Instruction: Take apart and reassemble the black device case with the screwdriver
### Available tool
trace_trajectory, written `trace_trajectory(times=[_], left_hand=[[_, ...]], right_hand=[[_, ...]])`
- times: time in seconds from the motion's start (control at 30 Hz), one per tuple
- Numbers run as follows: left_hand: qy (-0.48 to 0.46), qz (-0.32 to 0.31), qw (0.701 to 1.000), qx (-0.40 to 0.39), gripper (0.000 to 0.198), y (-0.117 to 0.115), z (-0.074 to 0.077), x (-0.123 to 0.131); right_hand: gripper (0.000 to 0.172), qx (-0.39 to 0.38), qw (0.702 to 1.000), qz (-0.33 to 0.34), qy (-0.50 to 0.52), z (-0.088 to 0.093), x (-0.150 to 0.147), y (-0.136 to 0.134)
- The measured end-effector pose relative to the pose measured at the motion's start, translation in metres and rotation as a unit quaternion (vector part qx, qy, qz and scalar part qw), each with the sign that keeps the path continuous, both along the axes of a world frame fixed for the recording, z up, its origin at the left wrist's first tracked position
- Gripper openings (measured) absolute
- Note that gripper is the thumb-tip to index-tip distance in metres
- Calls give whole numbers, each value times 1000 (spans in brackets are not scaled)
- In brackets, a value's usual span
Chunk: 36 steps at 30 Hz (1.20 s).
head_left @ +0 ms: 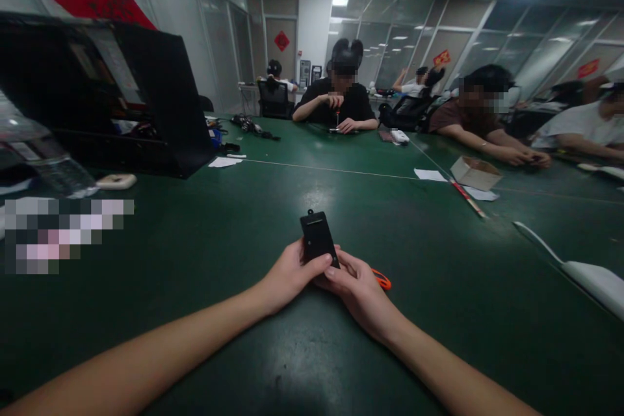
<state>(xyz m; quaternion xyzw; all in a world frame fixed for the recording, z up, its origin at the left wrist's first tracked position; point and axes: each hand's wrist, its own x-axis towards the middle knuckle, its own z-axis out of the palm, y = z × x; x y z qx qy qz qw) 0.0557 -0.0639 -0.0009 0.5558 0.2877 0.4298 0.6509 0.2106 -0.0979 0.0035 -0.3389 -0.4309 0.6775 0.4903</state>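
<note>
A small black rectangular device [318,237] with a loop at its far end stands up from the green table [244,227] in front of me. My left hand [291,271] wraps its lower left side, thumb across the bottom edge. My right hand [358,288] closes on the lower right side, thumb touching the left thumb. An orange item [383,280] pokes out from behind my right hand; I cannot make out what it is.
A black open case [121,97] and a plastic bottle [53,166] stand at the left. A cardboard box [476,172], paper sheets and a red-white stick [468,199] lie at the right, a white object [592,276] nearer. Several people sit working along the far and right edges.
</note>
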Motion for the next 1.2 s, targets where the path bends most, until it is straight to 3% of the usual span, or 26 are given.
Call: trace_trajectory(times=[0.2, 0.37, 0.47, 0.73, 0.9, 0.97, 1.0, 1.07, 1.1, 1.13, 1.2], left_hand=[[-27, -25, 999, -38, 48, 7, -2, -1], [41, -69, 997, 10, 56, 10, 0, -4], [80, -71, 994, 25, 55, 8, 3, -6], [59, -72, 995, 35, 68, 6, 2, -7], [41, -84, 995, 46, 66, 10, -1, -11], [19, -70, 997, 33, 59, 12, -2, -12], [5, -60, 998, 17, 55, 13, -3, -13], [-29, -40, 998, -26, 48, 15, -6, -13], [-47, -36, 997, -49, 46, 17, -8, -12], [-62, -34, 995, -69, 45, 18, -9, -12], [-83, -24, 992, -93, 43, 20, -11, -12]], right_hand=[[38, -1, 999, 6, -50, 3, 0, 1], [32, 26, 999, -24, -39, 5, -2, 1], [32, 39, 998, -8, -54, 5, -1, 2], [35, 70, 993, 39, -84, 1, 0, 3], [41, 96, 979, 66, -169, 6, 3, 4], [42, 149, 943, 68, -291, 16, 12, 3], [41, 197, 900, 56, -385, 22, 18, 2], [36, 321, 750, 40, -577, 35, 33, 2], [37, 345, 678, 26, -649, 40, 41, 3], [43, 340, 626, 12, -702, 43, 49, 4], [40, 305, 574, 18, -760, 46, 60, 7]])
